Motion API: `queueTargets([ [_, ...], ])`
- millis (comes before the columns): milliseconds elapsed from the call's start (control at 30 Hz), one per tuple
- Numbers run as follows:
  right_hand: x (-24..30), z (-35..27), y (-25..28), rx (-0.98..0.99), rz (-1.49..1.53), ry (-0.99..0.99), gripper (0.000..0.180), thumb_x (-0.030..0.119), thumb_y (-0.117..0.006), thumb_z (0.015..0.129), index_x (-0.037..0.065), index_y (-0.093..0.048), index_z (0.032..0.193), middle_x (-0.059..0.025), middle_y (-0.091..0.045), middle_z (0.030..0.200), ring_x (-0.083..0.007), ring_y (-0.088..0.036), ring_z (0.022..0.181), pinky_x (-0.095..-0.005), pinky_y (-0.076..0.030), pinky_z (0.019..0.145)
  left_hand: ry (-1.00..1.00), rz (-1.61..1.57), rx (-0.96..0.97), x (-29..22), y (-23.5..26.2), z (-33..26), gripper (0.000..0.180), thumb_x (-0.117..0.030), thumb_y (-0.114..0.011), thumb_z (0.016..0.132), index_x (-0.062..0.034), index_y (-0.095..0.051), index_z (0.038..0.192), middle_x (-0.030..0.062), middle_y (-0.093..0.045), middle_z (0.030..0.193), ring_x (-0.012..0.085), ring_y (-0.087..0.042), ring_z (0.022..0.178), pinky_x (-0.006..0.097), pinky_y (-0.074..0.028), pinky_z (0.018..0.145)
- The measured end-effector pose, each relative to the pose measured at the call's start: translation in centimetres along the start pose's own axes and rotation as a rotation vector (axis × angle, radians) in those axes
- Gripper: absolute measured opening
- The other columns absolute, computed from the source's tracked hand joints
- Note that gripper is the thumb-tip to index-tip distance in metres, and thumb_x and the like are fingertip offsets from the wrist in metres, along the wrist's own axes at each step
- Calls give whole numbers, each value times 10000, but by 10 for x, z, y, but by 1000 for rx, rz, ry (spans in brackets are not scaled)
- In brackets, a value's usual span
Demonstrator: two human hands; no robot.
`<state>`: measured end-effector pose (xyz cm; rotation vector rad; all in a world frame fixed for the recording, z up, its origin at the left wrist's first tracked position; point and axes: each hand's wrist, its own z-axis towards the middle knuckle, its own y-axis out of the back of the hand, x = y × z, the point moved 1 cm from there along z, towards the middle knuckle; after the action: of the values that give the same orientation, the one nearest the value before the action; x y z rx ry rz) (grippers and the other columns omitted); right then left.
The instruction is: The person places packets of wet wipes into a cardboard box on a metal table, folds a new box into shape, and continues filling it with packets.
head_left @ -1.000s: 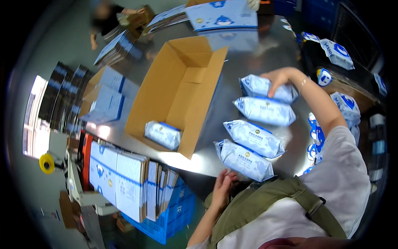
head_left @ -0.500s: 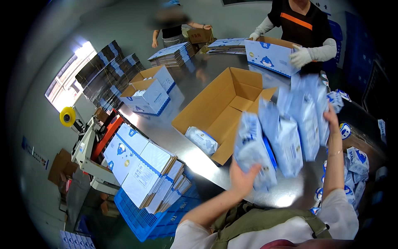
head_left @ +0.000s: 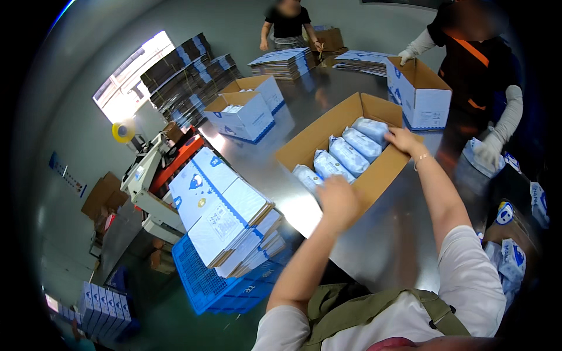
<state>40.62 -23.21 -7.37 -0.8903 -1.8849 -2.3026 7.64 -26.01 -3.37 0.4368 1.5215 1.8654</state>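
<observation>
Several soft light-blue plastic packs lie in a row inside an open cardboard box on the metal table. My left hand is over the box's near left part, close to the leftmost pack. Motion blurs its fingers, so its grip is unclear. My right hand reaches over the box's right end. Its fingers are stretched out against the end of the far right pack, not wrapped round it.
Flattened printed cartons are stacked on a blue crate at left. Two packed boxes stand beyond. Across the table, a co-worker's gloved hand is over packs at right, beside another open box. A second person stands farther back.
The packs held between my hands above the table are now down in the box. My left hand has moved up over the box, and my right hand has moved left to its right end.
</observation>
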Motion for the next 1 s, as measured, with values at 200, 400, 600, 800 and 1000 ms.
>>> queueTargets([
  [200, -10, -109, -48, -661, 240, 99, 432, 203, -609, 866, 28, -534, 1254, -186, -474, 1369, -346, -410, 1301, -414, -292, 1100, -778, -493, 89, -69, -81, -57, 424, -116, -691, 751, -5, -556, 1137, 189, -533, 1213, 357, -476, 1203, 464, -364, 1035],
  [400, -32, -263, -91, -438, 94, -101, 511, 240, -578, 872, -4, -469, 1308, -241, -399, 1409, -397, -297, 1363, -496, -199, 1134, -335, -755, 134, -33, -212, 59, 467, -201, -634, 821, -13, -528, 1236, 198, -491, 1297, 365, -396, 1283, 476, -296, 1083],
  [600, -14, -314, -76, -265, -5, -225, 595, 294, -661, 747, 6, -515, 1246, -235, -428, 1381, -401, -343, 1325, -534, -175, 1127, -418, -116, 61, 53, -175, 147, 762, -330, -724, 744, -6, -421, 1363, 245, -363, 1435, 417, -321, 1338, 460, -251, 1121],
  [800, -7, -303, -80, -293, -91, -204, 593, 286, -686, 699, 25, -539, 1210, -217, -449, 1323, -388, -358, 1291, -540, -187, 1114, 596, 78, -31, 232, -75, 269, 467, -384, -560, 823, -45, -640, 1135, 183, -668, 1100, 332, -638, 1045, 437, -484, 905],
  [1000, -11, -305, -78, -325, -66, -221, 606, 248, -704, 669, 26, -540, 1210, -219, -446, 1324, -390, -361, 1283, -537, -187, 1115, 592, 102, -239, 349, 29, 138, 498, -454, -662, 736, -36, -679, 1007, 211, -675, 1007, 401, -632, 977, 446, -496, 868],
])
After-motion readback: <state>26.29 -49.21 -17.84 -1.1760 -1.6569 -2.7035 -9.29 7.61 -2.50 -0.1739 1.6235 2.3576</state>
